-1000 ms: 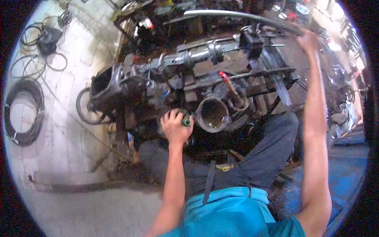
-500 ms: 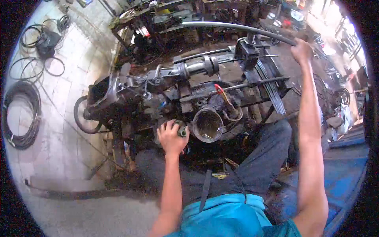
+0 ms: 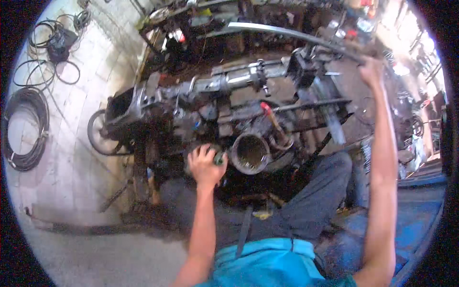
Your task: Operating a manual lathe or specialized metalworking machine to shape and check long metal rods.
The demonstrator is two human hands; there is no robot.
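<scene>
My right hand (image 3: 372, 71) is closed around the near end of a long, slightly curved-looking metal rod (image 3: 287, 31), raised at the upper right. The rod reaches leftward over a dark, greasy machine (image 3: 239, 77) with a shiny horizontal shaft. Lower down, my left hand (image 3: 206, 166) has its fingers wrapped over a dark green rounded piece (image 3: 218, 158) at the machine's near side; its exact kind cannot be made out. Just right of that hand sits a round container (image 3: 235, 155) with murky, wet contents. A red-tipped stick-like tool (image 3: 266, 109) leans behind the container.
A bundle of thin metal rods (image 3: 330, 117) lies across the machine's right end. Black hose coils (image 3: 28, 129) rest on the pale floor at left. Cluttered shelving (image 3: 210, 21) stands behind. Blue sheeting (image 3: 411, 215) is at the lower right. My legs flank the machine.
My right hand and the rod have shifted slightly down and to the right in the picture. The view has moved a little and is blurrier; my left hand keeps its grip.
</scene>
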